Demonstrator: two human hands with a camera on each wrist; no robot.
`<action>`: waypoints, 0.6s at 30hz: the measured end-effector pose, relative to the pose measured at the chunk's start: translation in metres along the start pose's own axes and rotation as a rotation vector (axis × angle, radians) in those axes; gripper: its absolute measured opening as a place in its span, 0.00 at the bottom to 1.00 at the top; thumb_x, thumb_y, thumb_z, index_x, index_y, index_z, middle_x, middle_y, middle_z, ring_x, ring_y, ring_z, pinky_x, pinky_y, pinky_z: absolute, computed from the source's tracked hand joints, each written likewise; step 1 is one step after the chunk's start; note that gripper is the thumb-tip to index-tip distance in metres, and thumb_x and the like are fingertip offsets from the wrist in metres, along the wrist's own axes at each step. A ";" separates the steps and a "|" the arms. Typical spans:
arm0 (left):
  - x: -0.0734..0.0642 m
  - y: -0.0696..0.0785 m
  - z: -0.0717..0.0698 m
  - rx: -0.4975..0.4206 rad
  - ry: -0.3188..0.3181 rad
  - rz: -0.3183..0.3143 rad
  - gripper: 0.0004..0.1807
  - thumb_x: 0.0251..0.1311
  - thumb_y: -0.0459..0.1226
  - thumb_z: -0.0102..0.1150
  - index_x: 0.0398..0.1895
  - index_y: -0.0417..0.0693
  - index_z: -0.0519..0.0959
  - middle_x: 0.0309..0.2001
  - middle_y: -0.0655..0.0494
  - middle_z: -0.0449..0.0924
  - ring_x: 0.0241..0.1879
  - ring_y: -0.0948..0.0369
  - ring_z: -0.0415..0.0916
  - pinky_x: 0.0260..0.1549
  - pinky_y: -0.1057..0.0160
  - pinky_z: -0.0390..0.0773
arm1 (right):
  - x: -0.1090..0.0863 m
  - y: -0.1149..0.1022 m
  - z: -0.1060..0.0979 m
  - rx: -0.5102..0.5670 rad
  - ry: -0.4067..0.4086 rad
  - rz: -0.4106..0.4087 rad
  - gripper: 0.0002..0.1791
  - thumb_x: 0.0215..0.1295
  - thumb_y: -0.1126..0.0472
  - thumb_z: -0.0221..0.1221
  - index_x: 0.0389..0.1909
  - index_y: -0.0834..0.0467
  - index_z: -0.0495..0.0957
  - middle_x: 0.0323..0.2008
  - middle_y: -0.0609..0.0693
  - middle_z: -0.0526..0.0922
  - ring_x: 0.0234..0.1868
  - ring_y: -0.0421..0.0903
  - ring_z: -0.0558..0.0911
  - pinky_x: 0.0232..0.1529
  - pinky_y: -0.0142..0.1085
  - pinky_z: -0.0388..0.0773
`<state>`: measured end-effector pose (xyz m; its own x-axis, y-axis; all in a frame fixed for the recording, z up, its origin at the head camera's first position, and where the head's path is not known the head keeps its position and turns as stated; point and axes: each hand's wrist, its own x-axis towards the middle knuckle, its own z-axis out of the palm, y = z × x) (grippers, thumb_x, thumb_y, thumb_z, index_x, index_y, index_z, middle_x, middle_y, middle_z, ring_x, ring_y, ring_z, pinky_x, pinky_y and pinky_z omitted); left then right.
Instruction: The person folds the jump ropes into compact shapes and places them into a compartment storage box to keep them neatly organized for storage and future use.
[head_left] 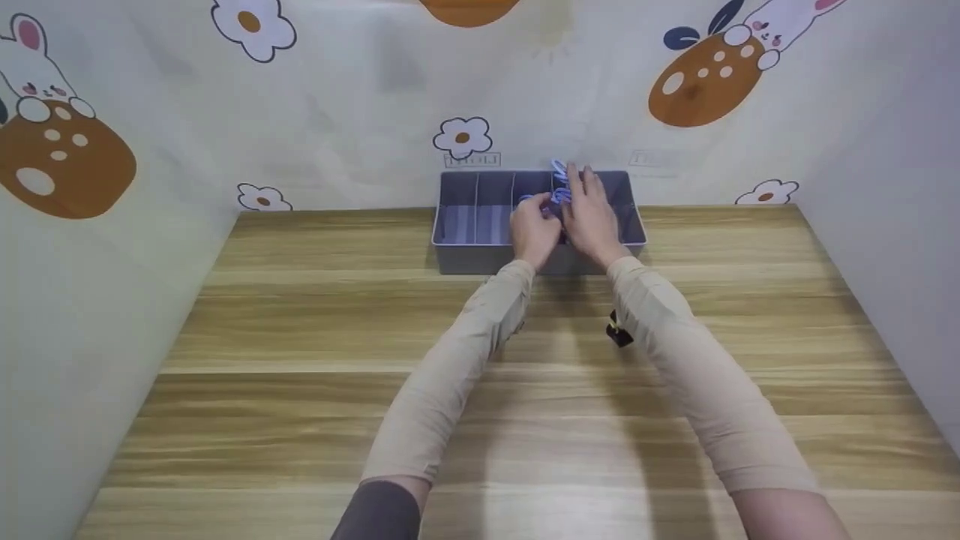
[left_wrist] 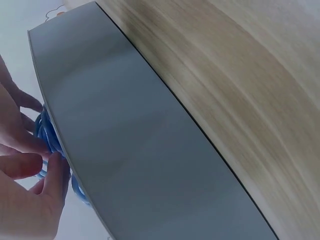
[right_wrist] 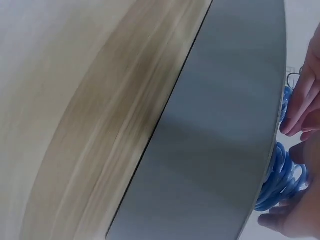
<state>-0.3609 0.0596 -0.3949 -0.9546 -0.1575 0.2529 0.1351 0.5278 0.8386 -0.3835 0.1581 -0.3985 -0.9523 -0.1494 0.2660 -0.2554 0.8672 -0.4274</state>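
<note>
Both hands work over a grey divided box [head_left: 480, 259] at the back of the table. Bundled blue cord [head_left: 560, 196] shows between them, with more loops rising behind the right fingers. My left hand [head_left: 535, 232] has curled fingers and pinches part of the cord near the middle compartments. My right hand [head_left: 594, 221] reaches over the right half, its upper fingers fairly straight. In the right wrist view, a blue coil [right_wrist: 281, 182] lies between that hand's thumb and fingers at the rim. The left wrist view shows cord [left_wrist: 47, 132] between the hands. Fingertips inside the box are partly hidden.
The box's left compartments show bare striped floors. Behind the box stands a wall covering [head_left: 360, 135] with printed flowers and rabbits. A small black object [head_left: 619, 330] appears beside the right sleeve. Wood-grain tabletop [head_left: 300, 330] extends in front and to both sides.
</note>
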 end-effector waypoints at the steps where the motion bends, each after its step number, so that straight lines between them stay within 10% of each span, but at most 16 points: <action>1: 0.000 0.000 0.000 -0.009 0.000 0.004 0.16 0.52 0.25 0.53 0.45 0.36 0.79 0.39 0.45 0.82 0.40 0.54 0.78 0.42 0.60 0.76 | 0.001 0.000 0.001 -0.010 -0.015 0.007 0.33 0.65 0.63 0.47 0.69 0.61 0.47 0.66 0.69 0.51 0.65 0.62 0.56 0.59 0.54 0.63; 11: -0.005 -0.008 -0.005 -0.011 -0.005 0.018 0.17 0.51 0.25 0.51 0.45 0.37 0.79 0.42 0.48 0.82 0.39 0.59 0.80 0.41 0.67 0.77 | 0.002 0.017 0.012 -0.066 -0.164 0.084 0.38 0.66 0.57 0.44 0.68 0.68 0.35 0.66 0.70 0.47 0.60 0.68 0.61 0.62 0.58 0.53; 18: -0.010 -0.017 -0.013 -0.005 -0.013 0.049 0.17 0.53 0.27 0.51 0.47 0.39 0.78 0.43 0.49 0.82 0.40 0.60 0.79 0.40 0.68 0.76 | -0.008 0.026 0.015 0.006 -0.082 0.062 0.36 0.66 0.59 0.44 0.67 0.71 0.39 0.66 0.71 0.46 0.66 0.64 0.50 0.63 0.58 0.50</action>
